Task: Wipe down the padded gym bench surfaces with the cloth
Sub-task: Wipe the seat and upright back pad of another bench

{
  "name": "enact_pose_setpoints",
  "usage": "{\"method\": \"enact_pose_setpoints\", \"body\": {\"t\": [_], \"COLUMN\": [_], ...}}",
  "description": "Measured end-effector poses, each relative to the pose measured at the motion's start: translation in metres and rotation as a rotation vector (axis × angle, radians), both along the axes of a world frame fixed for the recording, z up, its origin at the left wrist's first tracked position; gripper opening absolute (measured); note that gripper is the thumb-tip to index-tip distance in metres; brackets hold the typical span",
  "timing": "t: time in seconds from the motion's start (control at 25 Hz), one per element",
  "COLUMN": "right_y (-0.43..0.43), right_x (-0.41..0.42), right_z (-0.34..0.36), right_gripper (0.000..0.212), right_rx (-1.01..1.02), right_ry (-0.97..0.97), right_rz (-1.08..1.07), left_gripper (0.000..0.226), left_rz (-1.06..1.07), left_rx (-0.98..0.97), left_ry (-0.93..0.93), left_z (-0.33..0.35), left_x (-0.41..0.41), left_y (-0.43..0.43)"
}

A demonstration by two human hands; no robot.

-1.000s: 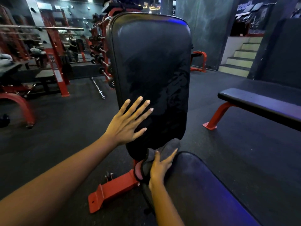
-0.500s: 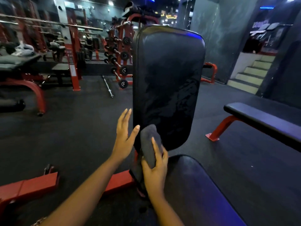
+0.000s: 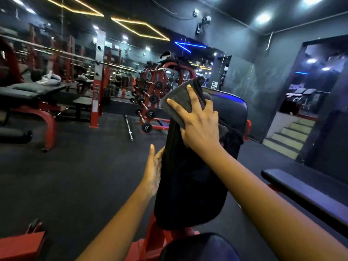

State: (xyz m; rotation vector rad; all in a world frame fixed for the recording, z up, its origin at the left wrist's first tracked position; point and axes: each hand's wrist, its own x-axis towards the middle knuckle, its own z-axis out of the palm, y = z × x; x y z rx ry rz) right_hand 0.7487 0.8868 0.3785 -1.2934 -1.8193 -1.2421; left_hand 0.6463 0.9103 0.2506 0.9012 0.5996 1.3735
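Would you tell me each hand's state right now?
Left hand: open, flat against the back pad's edge.
Right hand: open, pressing the cloth onto the back pad.

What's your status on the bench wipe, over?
Right hand presses cloth flat on back pad, upper left edge. Left hand rests on pad's side, fingers straight. Nothing blocking the pad.

A gym: dumbbell rack (image 3: pixel 150 99), padded bench (image 3: pixel 301 192), barbell (image 3: pixel 128 128) on dark floor (image 3: pixel 75 176).
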Motion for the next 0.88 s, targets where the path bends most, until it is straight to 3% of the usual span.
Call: {"method": "enact_pose_setpoints", "body": {"t": [0.24, 0.36, 0.56, 0.76, 0.88], "right_y": [0.003, 0.0, -0.011, -0.028, -0.031], "right_x": [0.015, 0.01, 0.016, 0.03, 0.035], "right_z": [-0.05, -0.094, -0.181, -0.256, -0.277], "right_gripper": [0.055, 0.045, 0.041, 0.042, 0.043], "right_rx": [0.032, 0.001, -0.053, -0.232, -0.314], "right_ry": [-0.235, -0.247, -0.243, -0.272, -0.286], "right_rz": [0.066, 0.082, 0.155, 0.176, 0.183], "left_gripper": [0.069, 0.073, 0.056, 0.033, 0.046], "left_rz": [-0.028, -0.03, 0.022, 0.002, -0.069], "left_rx": [0.027, 0.04, 0.049, 0.136, 0.17], "left_ry": [-0.152, -0.139, 0.09, 0.389, 0.379], "left_z": [-0.013, -0.019, -0.044, -0.057, -0.058], "left_x": [-0.005, -0.014, -0.03, -0.016, -0.002], "left_y": [0.004, 0.005, 0.01, 0.004, 0.005]}}
